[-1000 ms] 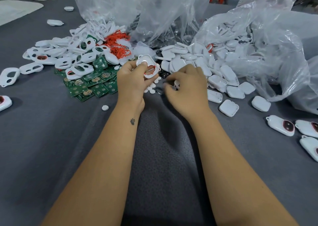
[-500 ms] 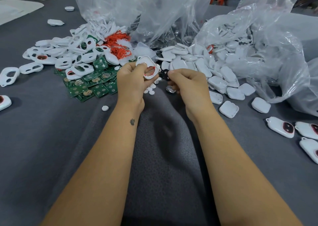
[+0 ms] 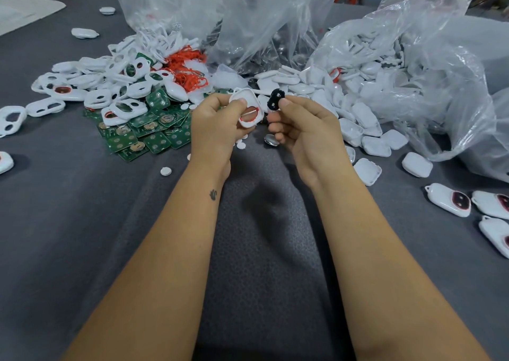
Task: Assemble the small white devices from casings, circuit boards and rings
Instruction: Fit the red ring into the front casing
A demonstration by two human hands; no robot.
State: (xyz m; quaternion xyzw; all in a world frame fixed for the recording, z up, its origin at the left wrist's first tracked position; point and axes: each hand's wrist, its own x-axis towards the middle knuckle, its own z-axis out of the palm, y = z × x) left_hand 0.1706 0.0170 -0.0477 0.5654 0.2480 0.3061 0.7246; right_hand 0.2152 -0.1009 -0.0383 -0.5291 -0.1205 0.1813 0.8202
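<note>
Now the black insert point(image 3: 276, 99) should go into the white casing point(image 3: 247, 107) squarely: line up its outline with the opening, seat one edge, then press evenly so the red ring inside is not pinched. The left hand point(image 3: 217, 125) grips the casing, thumb curled over its top rim, open side toward the right hand point(image 3: 304, 129). That hand pinches the insert upright just beside it, spare fingers loosely curled.

Two hands point(image 3: 217, 124), each holding one part; three finished devices point(image 3: 451, 199) at four o'clock; circuit boards point(image 3: 143, 132) at ten o'clock (too heaped to count).
</note>
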